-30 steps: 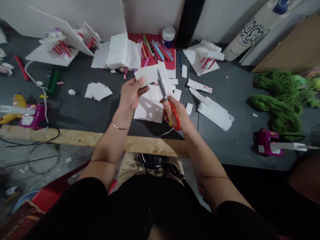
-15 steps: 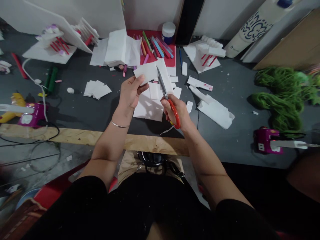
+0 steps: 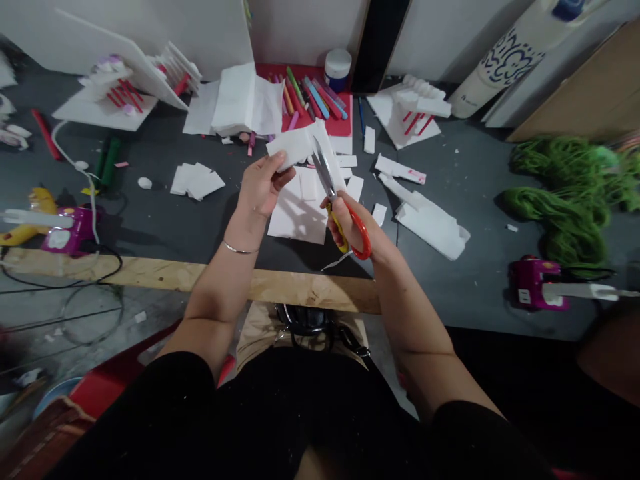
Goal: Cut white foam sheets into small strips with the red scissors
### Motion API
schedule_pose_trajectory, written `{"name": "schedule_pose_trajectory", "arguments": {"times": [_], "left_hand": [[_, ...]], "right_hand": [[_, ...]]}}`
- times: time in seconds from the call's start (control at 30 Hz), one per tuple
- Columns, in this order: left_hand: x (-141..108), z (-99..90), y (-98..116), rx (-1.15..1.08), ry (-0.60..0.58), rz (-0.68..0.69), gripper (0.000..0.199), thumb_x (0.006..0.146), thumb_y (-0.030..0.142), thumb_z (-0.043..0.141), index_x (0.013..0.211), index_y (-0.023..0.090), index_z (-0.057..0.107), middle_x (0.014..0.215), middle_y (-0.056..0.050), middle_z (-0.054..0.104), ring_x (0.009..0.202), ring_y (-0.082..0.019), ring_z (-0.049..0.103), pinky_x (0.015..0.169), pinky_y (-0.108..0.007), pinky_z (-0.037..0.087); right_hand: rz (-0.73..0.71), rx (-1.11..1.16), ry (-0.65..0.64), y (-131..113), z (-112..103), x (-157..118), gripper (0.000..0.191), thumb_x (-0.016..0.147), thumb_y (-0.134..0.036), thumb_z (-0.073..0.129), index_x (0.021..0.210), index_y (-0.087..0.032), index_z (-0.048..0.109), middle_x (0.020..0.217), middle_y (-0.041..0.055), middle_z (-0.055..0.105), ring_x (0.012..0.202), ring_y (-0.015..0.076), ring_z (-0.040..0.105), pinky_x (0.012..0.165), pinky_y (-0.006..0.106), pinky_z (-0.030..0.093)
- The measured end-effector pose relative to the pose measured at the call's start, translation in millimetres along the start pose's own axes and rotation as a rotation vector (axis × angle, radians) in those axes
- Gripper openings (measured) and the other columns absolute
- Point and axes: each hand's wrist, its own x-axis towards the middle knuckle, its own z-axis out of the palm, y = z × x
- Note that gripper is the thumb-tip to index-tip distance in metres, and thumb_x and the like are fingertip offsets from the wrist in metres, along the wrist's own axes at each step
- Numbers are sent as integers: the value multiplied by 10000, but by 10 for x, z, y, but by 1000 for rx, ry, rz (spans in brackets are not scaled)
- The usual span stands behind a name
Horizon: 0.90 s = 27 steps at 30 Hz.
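My left hand pinches the left end of a white sheet piece between thumb and fingers, raised above the table. My right hand is wrapped round scissors with red and yellow handles. The scissor blades are parted and point up and away, at the right part of the piece. Below both hands a larger white sheet lies flat, with small white strips on it. To its left is a small pile of white cut pieces.
Coloured markers and a white-lidded jar stand behind. White models flank them. Green yarn and a purple device are at right; another purple device is at left. Part of another person shows at right.
The scissors have opened wider, with the red handle swung outward and the yellow one now showing. My left hand and the white piece have barely moved.
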Motion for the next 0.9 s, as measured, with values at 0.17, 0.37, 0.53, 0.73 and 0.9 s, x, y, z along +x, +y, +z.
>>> {"name": "schedule_pose_trajectory", "arguments": {"times": [0.17, 0.37, 0.53, 0.73, 0.9], "left_hand": [[-30, 7, 10, 31, -48, 5, 153, 840, 187, 899, 831, 206, 748, 832, -14, 733, 898, -147, 751, 830, -222, 662], [-130, 74, 50, 31, -95, 10, 191, 924, 156, 812, 770, 194, 706, 820, -9, 717, 811, -107, 717, 784, -194, 643], [-121, 85, 42, -8, -47, -8, 189, 871, 156, 876, 794, 201, 709, 822, 0, 719, 775, -92, 716, 779, -188, 660], [-159, 111, 37, 18, -87, -21, 234, 883, 163, 889, 768, 192, 687, 777, 31, 708, 696, -60, 703, 725, -157, 640], [-174, 123, 23, 61, -116, -33, 259, 804, 222, 979, 816, 188, 723, 782, 27, 747, 703, -75, 731, 711, -162, 643]], "right_hand": [[-22, -52, 44, 1, -25, -20, 695, 923, -957, 494, 1036, -277, 578, 690, -36, 571, 503, 122, 513, 503, 319, 449], [-17, -151, 98, -57, -43, -74, 574, 970, -849, 576, 1033, -279, 593, 711, -12, 660, 557, 158, 633, 594, 340, 538], [-38, -40, 21, -28, -49, -97, 654, 966, -909, 496, 1115, -280, 593, 751, -6, 698, 585, 163, 688, 592, 336, 574], [-25, -27, 56, -13, -60, -76, 653, 948, -903, 539, 1091, -273, 631, 737, -9, 690, 524, 154, 654, 518, 329, 527], [-10, -71, 104, -87, -44, -66, 581, 957, -857, 576, 968, -276, 576, 679, -15, 648, 481, 155, 626, 494, 331, 504]]}}
